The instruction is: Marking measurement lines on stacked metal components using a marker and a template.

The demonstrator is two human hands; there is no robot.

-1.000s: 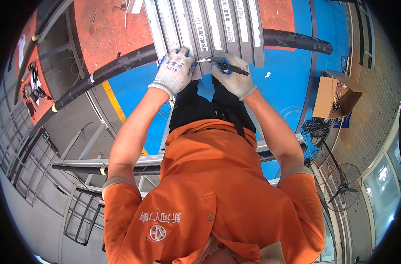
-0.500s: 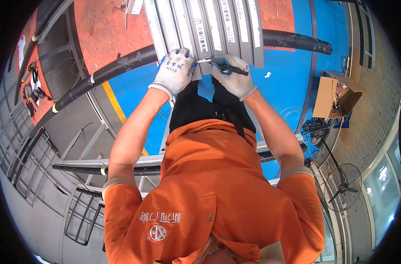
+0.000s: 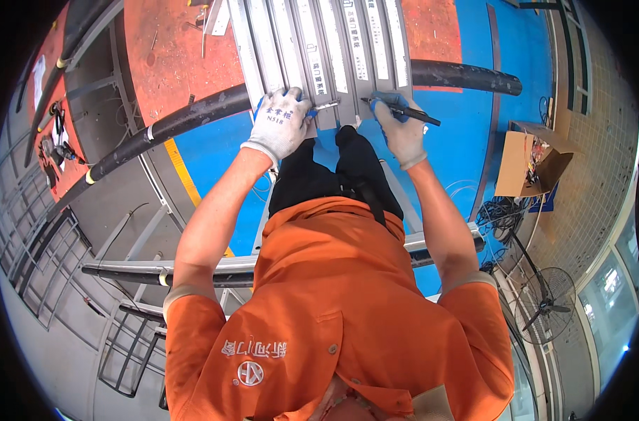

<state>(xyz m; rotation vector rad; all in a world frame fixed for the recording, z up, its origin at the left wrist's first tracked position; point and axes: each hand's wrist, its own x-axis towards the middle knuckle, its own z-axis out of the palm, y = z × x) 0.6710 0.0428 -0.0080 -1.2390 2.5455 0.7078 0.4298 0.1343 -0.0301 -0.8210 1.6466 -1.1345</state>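
Several long grey metal profiles (image 3: 344, 105) with printed white film strips lie side by side, their near ends towards me. My left hand (image 3: 279, 123), in a white and blue glove, rests on the profiles' left side with fingers curled. A small silvery piece (image 3: 325, 106) juts out from its thumb side across the profile ends; its kind is unclear. Gloved the same way, my right hand (image 3: 401, 130) is closed round a black marker pen (image 3: 414, 114). The pen's tip points left, over the right-hand profiles near their ends.
A black padded bar (image 3: 200, 107) runs beneath the profiles, with a red board (image 3: 166, 59) beyond it. Another padded rail (image 3: 224, 270) crosses near my waist. To the right are an open cardboard box (image 3: 519, 158), coiled black cables (image 3: 498, 217) and a standing fan (image 3: 546, 306).
My right hand has moved right with the marker pen, away from the silvery piece and my left hand. The left hand keeps its place on the profiles.
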